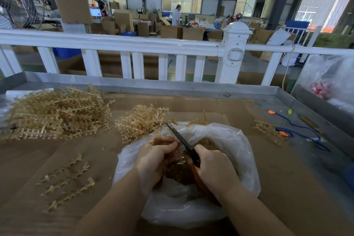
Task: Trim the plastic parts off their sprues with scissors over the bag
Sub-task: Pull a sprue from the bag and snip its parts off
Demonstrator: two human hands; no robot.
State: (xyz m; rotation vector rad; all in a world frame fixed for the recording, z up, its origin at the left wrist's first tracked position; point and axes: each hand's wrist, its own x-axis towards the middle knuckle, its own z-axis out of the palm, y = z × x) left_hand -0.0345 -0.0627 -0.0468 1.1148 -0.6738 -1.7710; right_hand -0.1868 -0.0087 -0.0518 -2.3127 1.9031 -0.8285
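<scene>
A clear plastic bag (226, 140) lies open on the cardboard-covered table, partly filled with tan trimmed parts (208, 142). Over its mouth my left hand (155, 159) grips a tan plastic sprue (177, 161), mostly hidden by the fingers. My right hand (214, 168) grips scissors (182, 140) with dark blades and orange-red handles. The blades point up and left, beside my left fingers, and look closed. A small heap of tan sprues (141, 120) sits just behind the bag.
A large pile of sprues (57, 113) fills the table's left. Loose sprues (67, 180) lie at front left, and one more (268, 130) at right. Blue cords with orange ends (298, 132) lie at right. A white railing (115, 44) stands behind the table's raised metal rim (172, 84).
</scene>
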